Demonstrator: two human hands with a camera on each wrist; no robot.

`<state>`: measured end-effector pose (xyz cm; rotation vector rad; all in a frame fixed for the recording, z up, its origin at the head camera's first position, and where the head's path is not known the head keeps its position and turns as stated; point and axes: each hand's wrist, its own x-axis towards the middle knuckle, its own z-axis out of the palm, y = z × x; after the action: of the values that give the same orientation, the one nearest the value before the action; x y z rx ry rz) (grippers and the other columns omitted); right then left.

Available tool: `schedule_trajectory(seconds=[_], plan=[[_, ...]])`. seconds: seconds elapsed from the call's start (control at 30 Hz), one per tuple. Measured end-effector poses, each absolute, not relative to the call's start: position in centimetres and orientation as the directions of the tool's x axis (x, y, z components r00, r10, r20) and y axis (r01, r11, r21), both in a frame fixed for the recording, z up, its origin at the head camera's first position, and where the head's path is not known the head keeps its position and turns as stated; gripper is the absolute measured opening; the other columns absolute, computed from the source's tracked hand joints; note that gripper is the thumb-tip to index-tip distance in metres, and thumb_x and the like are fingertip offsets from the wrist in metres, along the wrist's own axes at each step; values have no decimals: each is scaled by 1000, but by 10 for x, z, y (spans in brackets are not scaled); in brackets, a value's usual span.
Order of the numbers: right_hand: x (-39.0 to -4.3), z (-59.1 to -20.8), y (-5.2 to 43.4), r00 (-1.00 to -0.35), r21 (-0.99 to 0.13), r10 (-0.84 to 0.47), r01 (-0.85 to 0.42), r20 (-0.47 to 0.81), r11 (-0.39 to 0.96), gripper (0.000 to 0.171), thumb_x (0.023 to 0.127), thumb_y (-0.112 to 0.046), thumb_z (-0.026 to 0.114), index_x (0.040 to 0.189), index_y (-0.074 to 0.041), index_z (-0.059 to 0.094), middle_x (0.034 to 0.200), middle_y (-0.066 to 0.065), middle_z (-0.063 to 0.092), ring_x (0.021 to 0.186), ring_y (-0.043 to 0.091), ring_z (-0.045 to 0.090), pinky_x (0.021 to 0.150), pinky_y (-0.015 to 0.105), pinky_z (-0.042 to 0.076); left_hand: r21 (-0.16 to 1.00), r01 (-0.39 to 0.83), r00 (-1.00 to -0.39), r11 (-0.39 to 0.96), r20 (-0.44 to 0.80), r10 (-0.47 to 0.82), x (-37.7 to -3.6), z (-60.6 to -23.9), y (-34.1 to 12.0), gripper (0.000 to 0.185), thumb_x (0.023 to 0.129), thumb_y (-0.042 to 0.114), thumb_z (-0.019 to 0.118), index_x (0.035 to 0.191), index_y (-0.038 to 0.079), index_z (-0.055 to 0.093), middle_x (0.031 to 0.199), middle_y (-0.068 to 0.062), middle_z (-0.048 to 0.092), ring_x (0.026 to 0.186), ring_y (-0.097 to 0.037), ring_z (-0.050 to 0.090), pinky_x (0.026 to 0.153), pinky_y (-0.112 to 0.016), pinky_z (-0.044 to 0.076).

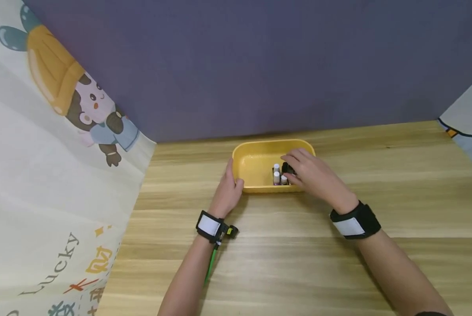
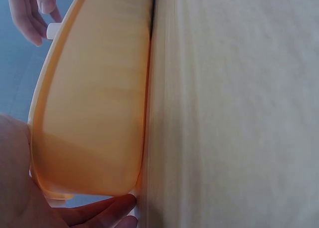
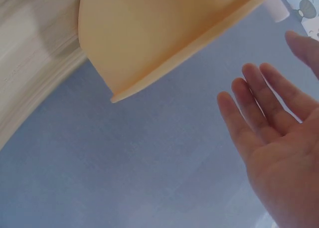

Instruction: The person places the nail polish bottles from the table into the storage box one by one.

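A yellow plastic basket (image 1: 255, 164) stands on the wooden table close to the back wall. My left hand (image 1: 227, 193) grips its left end, thumb by the front corner and fingers along the outer side. In the left wrist view, fingertips (image 2: 124, 203) wrap the basket's lower corner. Several small bottles with white caps (image 1: 277, 175) stand upright inside, toward the right, beside something black (image 1: 285, 168) that is partly hidden. Over that right end is my right hand (image 1: 312, 173); the right wrist view shows its fingers extended and apart from the thumb, with nothing held.
A dark blue-grey panel (image 1: 283, 66) rises directly behind the basket. On the left hangs a white printed cloth (image 1: 42, 175), and another pale cloth (image 1: 470, 101) is at the right. The wooden table (image 1: 291, 267) extends in front and to both sides.
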<state>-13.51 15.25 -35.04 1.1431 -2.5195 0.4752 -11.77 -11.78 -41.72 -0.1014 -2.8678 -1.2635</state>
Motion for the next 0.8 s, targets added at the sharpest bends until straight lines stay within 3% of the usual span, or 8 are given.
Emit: schedule_trajectory(seconds=[0.8], plan=[[-129,-338,169,-622,-168,-631,-761,463,626,45,85,-11,76,122,9,61,115,23,61,109,36,56,87,46,52,703,56,-998,709,36,43,-117,-412,-112,76,99,25,44,161,12,3,161,-18,27,145,-26,32,118,-40,28]])
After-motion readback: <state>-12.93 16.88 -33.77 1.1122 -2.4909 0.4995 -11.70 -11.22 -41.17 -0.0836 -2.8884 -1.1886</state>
